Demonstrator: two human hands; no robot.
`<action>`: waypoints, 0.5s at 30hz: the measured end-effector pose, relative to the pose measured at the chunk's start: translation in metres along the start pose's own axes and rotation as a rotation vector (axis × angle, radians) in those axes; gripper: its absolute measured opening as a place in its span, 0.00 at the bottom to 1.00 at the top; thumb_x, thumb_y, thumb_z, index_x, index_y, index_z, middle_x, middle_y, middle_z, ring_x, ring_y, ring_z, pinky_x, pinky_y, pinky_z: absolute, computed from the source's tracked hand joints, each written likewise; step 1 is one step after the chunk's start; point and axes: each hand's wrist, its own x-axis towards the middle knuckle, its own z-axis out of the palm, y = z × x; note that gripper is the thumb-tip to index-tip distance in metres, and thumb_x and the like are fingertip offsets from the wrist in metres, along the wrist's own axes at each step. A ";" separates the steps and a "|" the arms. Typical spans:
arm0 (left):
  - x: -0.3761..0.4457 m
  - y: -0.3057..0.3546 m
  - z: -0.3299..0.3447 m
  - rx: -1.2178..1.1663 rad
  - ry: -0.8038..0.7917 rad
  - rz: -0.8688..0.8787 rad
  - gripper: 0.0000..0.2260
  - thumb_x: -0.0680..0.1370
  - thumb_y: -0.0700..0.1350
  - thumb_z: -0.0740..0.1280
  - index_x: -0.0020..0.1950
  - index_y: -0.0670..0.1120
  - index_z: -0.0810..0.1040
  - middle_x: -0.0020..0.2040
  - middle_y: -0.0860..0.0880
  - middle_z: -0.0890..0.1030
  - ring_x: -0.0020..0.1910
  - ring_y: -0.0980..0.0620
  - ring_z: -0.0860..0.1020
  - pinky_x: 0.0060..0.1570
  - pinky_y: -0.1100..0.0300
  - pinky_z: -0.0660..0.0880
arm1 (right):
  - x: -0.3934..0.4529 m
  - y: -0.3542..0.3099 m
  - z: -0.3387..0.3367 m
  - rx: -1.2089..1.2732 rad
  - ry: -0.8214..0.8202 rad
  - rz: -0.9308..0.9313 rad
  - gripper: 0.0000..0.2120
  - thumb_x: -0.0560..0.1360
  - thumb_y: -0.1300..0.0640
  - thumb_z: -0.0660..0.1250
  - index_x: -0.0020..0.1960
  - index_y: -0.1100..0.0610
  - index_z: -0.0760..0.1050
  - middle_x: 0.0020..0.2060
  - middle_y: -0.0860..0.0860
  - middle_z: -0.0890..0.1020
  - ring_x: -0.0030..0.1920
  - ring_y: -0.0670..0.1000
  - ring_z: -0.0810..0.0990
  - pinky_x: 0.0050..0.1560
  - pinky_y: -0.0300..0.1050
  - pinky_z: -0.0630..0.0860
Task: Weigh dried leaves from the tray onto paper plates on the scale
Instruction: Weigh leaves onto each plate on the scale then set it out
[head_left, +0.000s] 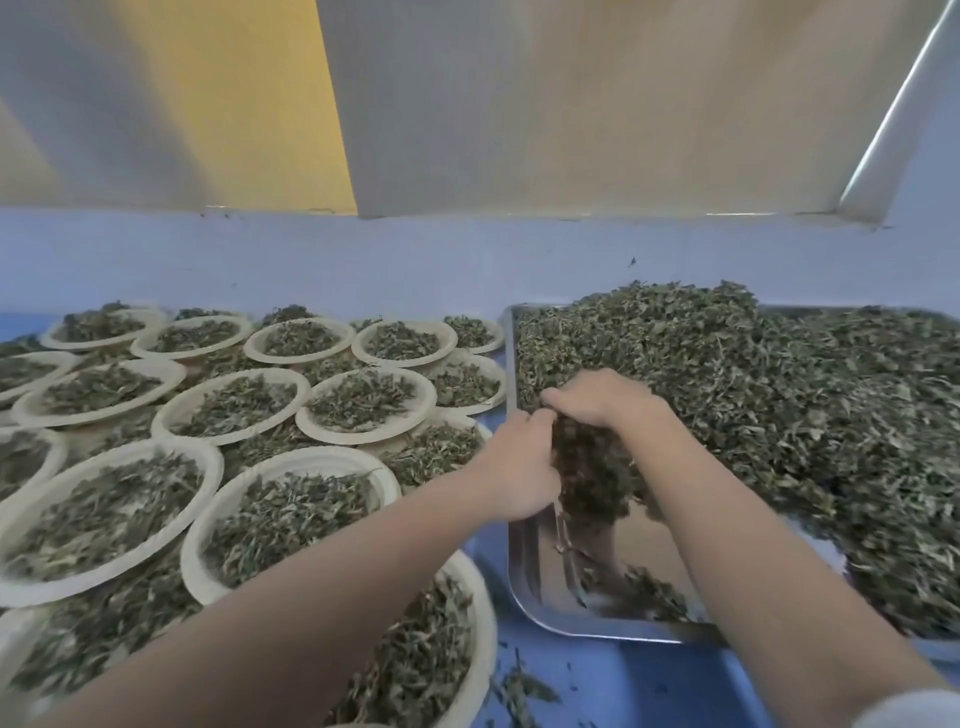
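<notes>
A: What is held, and how?

B: A clump of dried leaves (587, 467) is gathered between both hands. The left hand (517, 467) is curled against its left side, and the right hand (597, 402) is cupped over its top, fingers bent down round it. The clump is gripped from both sides, raised just above the bare near-left corner of the metal tray (540, 587).

A: Where are the rest of the leaves found?

B: The main heap (779, 405) is spread over the far and right parts of the tray, piled above its rim. A few loose bits are left on the shiny tray floor under the hands, where the forearms are mirrored.

A: And the plates?

B: To the left of the tray, many paper plates (291, 509) are laid out in overlapping rows, each already filled with leaves. The nearest one is partly hidden under the left forearm. A scale cannot be made out.

A: What is it all set upon?

B: A blue surface (613, 680) is seen beneath, with stray leaf scraps scattered on it near the tray's front edge. Behind, a pale wall is met by cream and yellow panels.
</notes>
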 end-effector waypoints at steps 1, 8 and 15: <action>-0.003 0.000 -0.001 -0.036 0.023 -0.004 0.16 0.74 0.34 0.59 0.62 0.40 0.69 0.55 0.41 0.73 0.55 0.44 0.72 0.52 0.50 0.73 | 0.000 -0.002 -0.005 -0.002 0.008 -0.010 0.30 0.75 0.33 0.47 0.68 0.46 0.72 0.68 0.53 0.73 0.65 0.57 0.72 0.60 0.53 0.71; -0.030 0.003 -0.007 -0.062 0.079 -0.068 0.19 0.74 0.34 0.60 0.66 0.38 0.67 0.61 0.39 0.74 0.54 0.43 0.76 0.50 0.54 0.73 | -0.041 -0.021 0.034 0.090 -0.173 -0.145 0.24 0.82 0.44 0.44 0.75 0.48 0.62 0.75 0.53 0.62 0.73 0.58 0.60 0.72 0.59 0.57; -0.062 0.019 -0.009 -0.094 0.065 -0.103 0.20 0.76 0.36 0.62 0.68 0.40 0.66 0.60 0.41 0.74 0.49 0.48 0.74 0.46 0.57 0.73 | -0.133 0.000 0.005 0.301 -0.325 -0.076 0.30 0.71 0.31 0.61 0.70 0.41 0.69 0.74 0.51 0.64 0.72 0.55 0.63 0.69 0.51 0.59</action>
